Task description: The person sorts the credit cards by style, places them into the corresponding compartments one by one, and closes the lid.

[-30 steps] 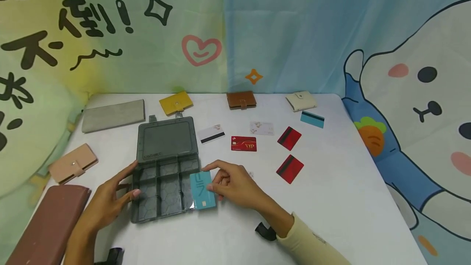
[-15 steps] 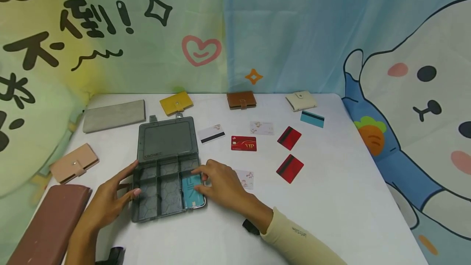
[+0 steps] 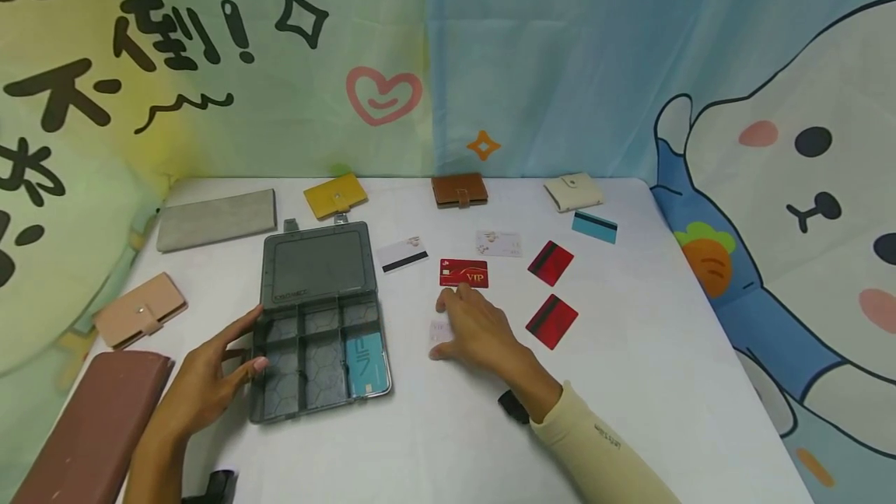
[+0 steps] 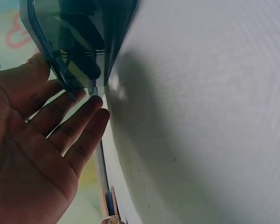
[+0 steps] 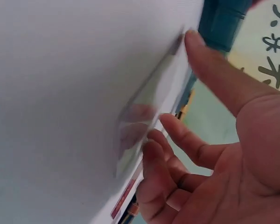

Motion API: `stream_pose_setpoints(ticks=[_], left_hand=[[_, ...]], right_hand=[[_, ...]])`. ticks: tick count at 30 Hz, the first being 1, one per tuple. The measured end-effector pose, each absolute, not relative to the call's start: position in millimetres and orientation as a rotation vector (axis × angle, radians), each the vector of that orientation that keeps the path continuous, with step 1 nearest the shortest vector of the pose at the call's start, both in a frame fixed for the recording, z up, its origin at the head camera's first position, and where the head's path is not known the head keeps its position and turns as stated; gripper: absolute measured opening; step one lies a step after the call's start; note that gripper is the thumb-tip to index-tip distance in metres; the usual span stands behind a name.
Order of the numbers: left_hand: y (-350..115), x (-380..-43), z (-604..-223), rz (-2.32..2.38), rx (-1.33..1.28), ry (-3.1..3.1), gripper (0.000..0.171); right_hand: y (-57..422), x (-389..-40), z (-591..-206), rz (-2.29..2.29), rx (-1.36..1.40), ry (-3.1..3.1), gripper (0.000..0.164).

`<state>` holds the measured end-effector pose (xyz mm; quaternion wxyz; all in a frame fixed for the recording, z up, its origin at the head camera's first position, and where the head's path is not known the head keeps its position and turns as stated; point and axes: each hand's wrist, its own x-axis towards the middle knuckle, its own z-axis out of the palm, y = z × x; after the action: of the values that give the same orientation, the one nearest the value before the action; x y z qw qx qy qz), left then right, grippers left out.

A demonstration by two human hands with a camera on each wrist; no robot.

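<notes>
A grey translucent divided box [image 3: 301, 414] stands with its lid [image 3: 318, 263] raised. My left hand [image 3: 206, 383] rests against its left side, thumb and fingers fairly straight at the edge, as the left wrist view [image 4: 32, 144] also shows. A teal VIP card [image 3: 367, 364] lies in the front right compartment. My right hand [image 3: 479, 333] is over a white card [image 3: 439, 330], partly covering it. In the right wrist view, the thumb is at one end of this glossy white card [image 5: 154, 88], with the other fingers bent near its far edge.
Beyond my right hand lie a red VIP card [image 3: 463, 272], two striped red cards [image 3: 551, 321], white cards [image 3: 498, 243] and a blue card [image 3: 595, 227]. Wallets line the back, including a yellow one [image 3: 334, 196] and a brown one [image 3: 459, 190]. A maroon wallet [image 3: 98, 426] is at left.
My right hand placed the teal card in the box's front right compartment and let go. It then moved right to the white card. My left hand stayed at the box.
</notes>
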<state>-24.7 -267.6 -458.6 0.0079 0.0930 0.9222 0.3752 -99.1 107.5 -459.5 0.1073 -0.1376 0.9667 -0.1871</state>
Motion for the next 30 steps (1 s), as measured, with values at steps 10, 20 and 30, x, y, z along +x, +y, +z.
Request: stream_pose_setpoints(ticks=[10, 20, 30], left_hand=[[-267, -25, -459, 1.162, 0.313, 2.901, 0.081], [-267, -24, -458, 1.162, 0.292, 2.896, 0.081], [-266, -23, -458, 1.163, 0.282, 2.891, 0.08]], right_hand=[[108, -102, -455, -0.767, -0.48, 2.816, 0.025], [91, -102, -435, -1.408, -0.464, 2.57, 0.016], [47, -96, -438, -1.576, -0.485, 2.34, 0.009]])
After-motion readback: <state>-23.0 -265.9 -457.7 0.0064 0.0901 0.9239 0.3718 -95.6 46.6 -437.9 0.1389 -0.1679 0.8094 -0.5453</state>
